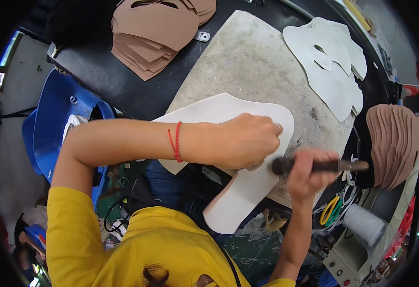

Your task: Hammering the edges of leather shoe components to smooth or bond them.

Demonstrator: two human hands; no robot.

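A white cut piece (219, 107) of leather-like sheet, curved with a brown underside showing at one edge, lies over the near part of a worn, pale board. Its narrow end hangs past the near edge. My left hand (247, 138) rests on this piece, fingers curled closed; whatever they may pinch is hidden beneath them. My right hand (310, 174), blurred by motion, is wrapped round a dark tool (326, 166) just to the right. The tool has a rounded black end close to the white piece and a brownish end pointing right; its kind is unclear.
The pale board (252, 52) covers part of a black table. Brown cut pieces (145, 28) are stacked far left, more brown pieces (393, 143) stand at right. White pieces (324, 67) lie far right. A blue chair (56, 119) is at left, a thread spool (364, 225) at lower right.
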